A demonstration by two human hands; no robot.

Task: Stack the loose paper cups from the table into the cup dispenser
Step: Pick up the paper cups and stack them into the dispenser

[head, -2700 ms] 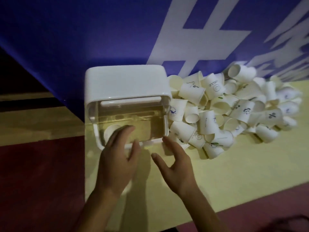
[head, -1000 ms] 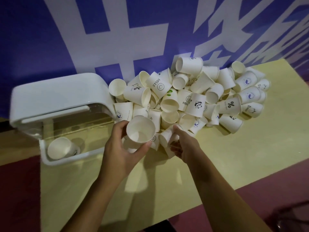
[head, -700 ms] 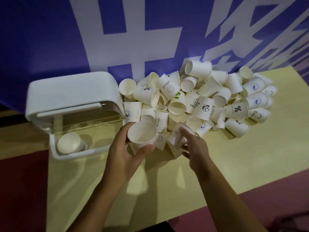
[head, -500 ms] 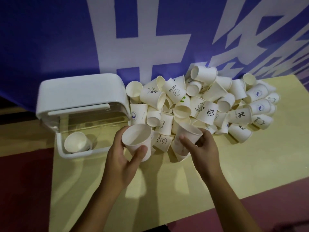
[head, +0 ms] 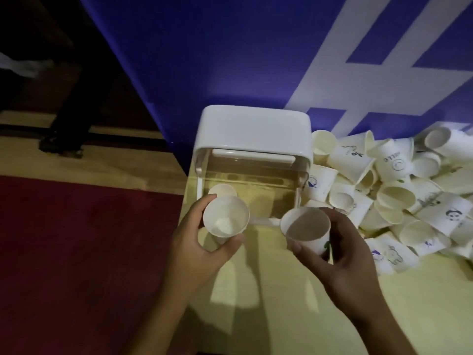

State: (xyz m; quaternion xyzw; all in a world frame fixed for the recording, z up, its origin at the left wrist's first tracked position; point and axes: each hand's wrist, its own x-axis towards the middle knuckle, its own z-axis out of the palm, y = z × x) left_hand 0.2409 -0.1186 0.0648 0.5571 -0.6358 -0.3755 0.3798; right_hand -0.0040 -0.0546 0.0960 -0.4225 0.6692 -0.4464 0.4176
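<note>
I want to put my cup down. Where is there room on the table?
The table is bare in front of the cup dispenser, between left hand and right hand. Right of the dispenser, the paper cup pile crowds it.

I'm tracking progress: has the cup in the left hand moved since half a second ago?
Yes. The left hand carried its cup leftward along the dispenser, from its right front corner to in front of the inside cup.

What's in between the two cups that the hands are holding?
Just the dispenser's white front lip and some bare yellow table, seen in the head view. No loose cup sits between the left cup and the right cup.
</note>
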